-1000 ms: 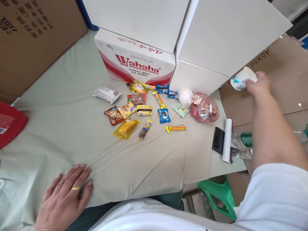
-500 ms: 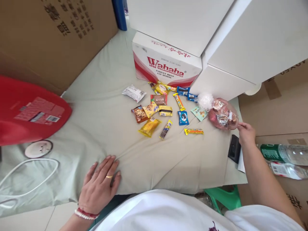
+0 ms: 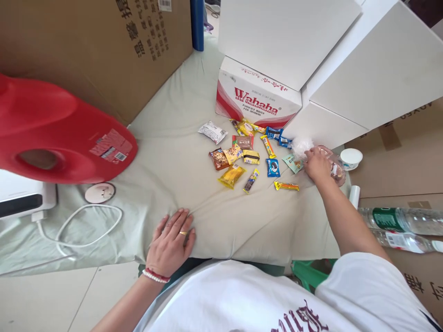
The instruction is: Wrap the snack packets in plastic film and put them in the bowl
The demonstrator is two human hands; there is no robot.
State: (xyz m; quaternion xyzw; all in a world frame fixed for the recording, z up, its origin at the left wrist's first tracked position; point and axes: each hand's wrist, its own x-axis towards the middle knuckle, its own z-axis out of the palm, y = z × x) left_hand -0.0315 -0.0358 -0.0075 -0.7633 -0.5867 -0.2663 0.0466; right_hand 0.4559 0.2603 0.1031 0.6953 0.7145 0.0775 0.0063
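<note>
While the right hand (image 3: 317, 166) overlaps the left edge of the rounded pink see-through plastic container (image 3: 336, 167), its grip is indeterminate | left hand (image 3: 169, 248): flat, unclenched, container's near left | apparently done: bright plastic-wrapped snacks (image 3: 251, 157) spread left of container | apparently outstanding: container contents

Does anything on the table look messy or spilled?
The snack packets look a bit messy: they lie at different angles, some overlapping, on the wrinkled cloth in front of the Wahaha box. I see no spill.

"Wahaha Purified Water" on wht/red box (image 3: 258, 94)
</note>
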